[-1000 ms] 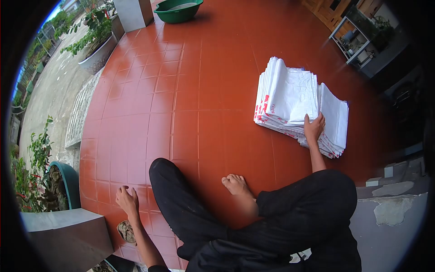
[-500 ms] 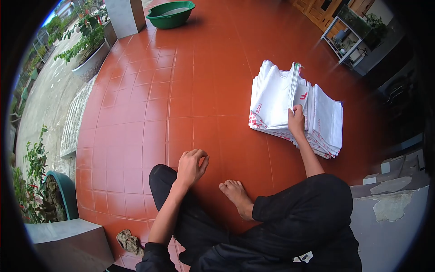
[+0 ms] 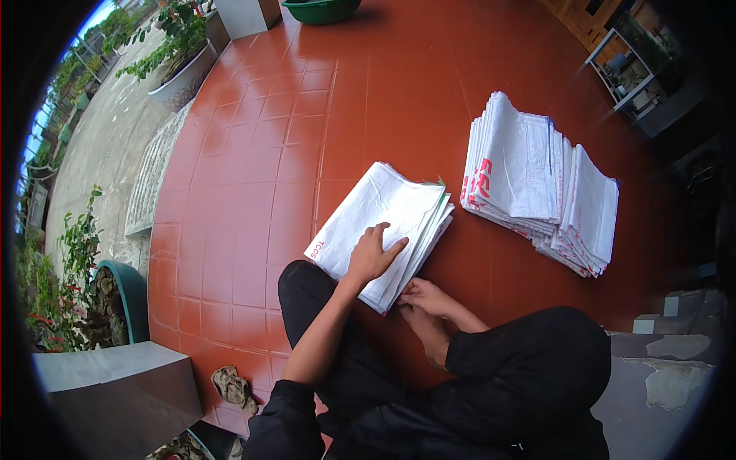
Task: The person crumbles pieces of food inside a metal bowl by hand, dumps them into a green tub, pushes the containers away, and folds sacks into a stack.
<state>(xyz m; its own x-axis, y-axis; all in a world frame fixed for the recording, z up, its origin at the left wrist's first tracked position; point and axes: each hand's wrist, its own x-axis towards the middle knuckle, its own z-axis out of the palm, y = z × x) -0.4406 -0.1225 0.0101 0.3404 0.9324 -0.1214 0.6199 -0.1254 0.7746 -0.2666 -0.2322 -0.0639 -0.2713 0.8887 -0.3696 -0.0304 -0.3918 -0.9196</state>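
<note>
Glossy red tiles (image 3: 245, 207), creased white bundle (image 3: 387, 195), left hand (image 3: 371, 259) spread on top, right hand (image 3: 429, 297) curled, grip unclear

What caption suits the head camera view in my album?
Left hand on a folded white bundle, right hand at its corner, a bigger stack nearby.

A bundle (image 3: 389, 201) has left the pile (image 3: 520, 165) for the person's eleven o'clock. The left hand (image 3: 371, 257) now lies on it, the right hand (image 3: 429, 299) at its five-o'clock corner.

The folded white bundle (image 3: 387, 201), marked "TCCS" in red at its left corner, is positioned diagonally over the tiled floor (image 3: 406, 100), apart from the thicker white stack (image 3: 525, 165).
</note>
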